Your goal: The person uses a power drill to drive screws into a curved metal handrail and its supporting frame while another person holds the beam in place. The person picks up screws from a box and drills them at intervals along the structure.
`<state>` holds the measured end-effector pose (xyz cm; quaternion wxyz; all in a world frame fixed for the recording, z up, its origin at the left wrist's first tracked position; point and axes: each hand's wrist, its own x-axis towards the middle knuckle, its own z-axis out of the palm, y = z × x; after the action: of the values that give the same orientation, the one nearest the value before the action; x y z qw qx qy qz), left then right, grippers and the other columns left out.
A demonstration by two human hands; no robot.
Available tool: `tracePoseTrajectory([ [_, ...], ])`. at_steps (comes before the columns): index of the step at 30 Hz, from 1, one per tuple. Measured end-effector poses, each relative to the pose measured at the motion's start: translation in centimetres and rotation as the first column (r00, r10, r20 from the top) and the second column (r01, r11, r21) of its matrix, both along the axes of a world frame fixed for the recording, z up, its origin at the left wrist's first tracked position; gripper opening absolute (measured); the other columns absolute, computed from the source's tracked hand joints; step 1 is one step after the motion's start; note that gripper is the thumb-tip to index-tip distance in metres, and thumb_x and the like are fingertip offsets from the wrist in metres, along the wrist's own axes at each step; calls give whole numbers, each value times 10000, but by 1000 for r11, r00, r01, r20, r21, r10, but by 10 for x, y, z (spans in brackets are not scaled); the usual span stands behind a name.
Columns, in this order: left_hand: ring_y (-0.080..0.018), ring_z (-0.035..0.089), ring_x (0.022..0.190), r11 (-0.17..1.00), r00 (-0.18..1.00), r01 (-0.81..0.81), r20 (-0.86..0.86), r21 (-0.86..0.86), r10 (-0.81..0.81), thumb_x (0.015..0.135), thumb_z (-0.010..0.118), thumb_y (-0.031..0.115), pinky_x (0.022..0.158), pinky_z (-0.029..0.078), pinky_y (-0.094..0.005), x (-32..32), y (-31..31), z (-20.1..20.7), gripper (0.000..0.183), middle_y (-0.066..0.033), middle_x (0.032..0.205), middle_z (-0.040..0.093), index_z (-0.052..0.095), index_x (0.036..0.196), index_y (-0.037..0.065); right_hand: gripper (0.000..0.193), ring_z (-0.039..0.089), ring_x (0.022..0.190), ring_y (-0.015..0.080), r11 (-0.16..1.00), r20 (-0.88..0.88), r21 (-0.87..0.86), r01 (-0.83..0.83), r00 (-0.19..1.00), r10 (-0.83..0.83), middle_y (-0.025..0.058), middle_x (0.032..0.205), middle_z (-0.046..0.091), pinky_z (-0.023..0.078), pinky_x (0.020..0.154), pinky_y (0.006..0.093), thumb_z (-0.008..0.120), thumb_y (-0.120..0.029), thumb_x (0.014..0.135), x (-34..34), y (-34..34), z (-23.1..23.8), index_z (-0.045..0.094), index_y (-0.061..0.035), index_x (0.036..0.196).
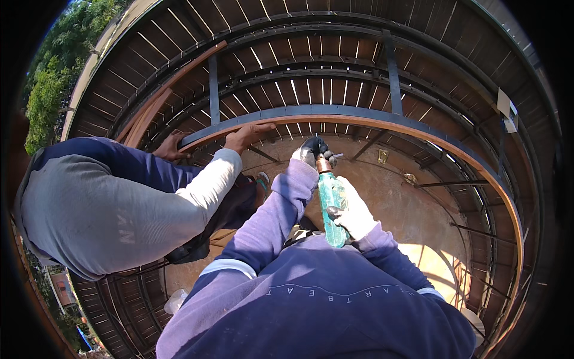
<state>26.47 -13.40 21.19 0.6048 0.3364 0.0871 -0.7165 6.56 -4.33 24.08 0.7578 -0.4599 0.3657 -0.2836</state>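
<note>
A green power drill (332, 200) with a rusty, copper-coloured nose is in front of my chest, its nose pointing away from me. My right hand (354, 210), in a white glove with dark fingertips, is closed around its body. My left hand (310, 151), gloved in white and black, has its fingers curled at the nose end. A small pale piece (338, 156) sticks out beside those fingers; I cannot make out what it is. Just beyond my left hand runs a long curved dark metal bar (299, 111) with a reddish-brown strip along its near edge.
On my left a co-worker in a grey top (113, 203) bends in close, one hand (246, 136) on the curved bar. Dark slatted boards (335, 48) on curved rails surround us. Metal struts (392, 72) join the bars. Below lies a brown floor (382, 191).
</note>
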Motion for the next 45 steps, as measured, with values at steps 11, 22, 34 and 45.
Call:
tracePoseTrajectory([
  [11, -243, 534, 542, 995, 992, 95, -86, 37, -92, 968, 590, 195, 510, 527, -418, -5, -19, -36, 167, -62, 666, 529, 543, 853, 83, 1079, 594, 1224, 321, 956, -244, -185, 229, 931, -270, 241, 1366, 546, 501, 999, 382, 871, -208, 719, 22, 73, 3, 219, 31, 1545],
  [22, -246, 619, 694, 968, 968, 201, -124, -149, -220, 980, 596, 217, 663, 593, -448, 2, -52, -64, 162, -67, 770, 588, 576, 930, 64, 835, 645, 1116, 399, 654, -341, -720, 230, 705, -623, 272, 1255, 610, 528, 955, 422, 781, -131, 762, 42, 61, -34, 383, 56, 1472],
  [34, -244, 616, 700, 967, 961, 218, -143, -129, -236, 970, 598, 232, 638, 575, -437, 9, -59, -71, 196, -63, 756, 581, 566, 857, 75, 816, 638, 1117, 412, 703, -315, -656, 273, 748, -584, 277, 1247, 609, 524, 951, 430, 784, -122, 758, 41, 50, -50, 395, 79, 1447],
  [45, -256, 637, 716, 958, 956, 226, -149, -178, -253, 967, 610, 256, 647, 586, -445, 14, -62, -79, 186, -71, 790, 595, 578, 945, 73, 904, 615, 1099, 429, 692, -361, -687, 220, 723, -589, 273, 1231, 592, 517, 941, 461, 814, -174, 719, 42, 49, -40, 364, 75, 1462],
])
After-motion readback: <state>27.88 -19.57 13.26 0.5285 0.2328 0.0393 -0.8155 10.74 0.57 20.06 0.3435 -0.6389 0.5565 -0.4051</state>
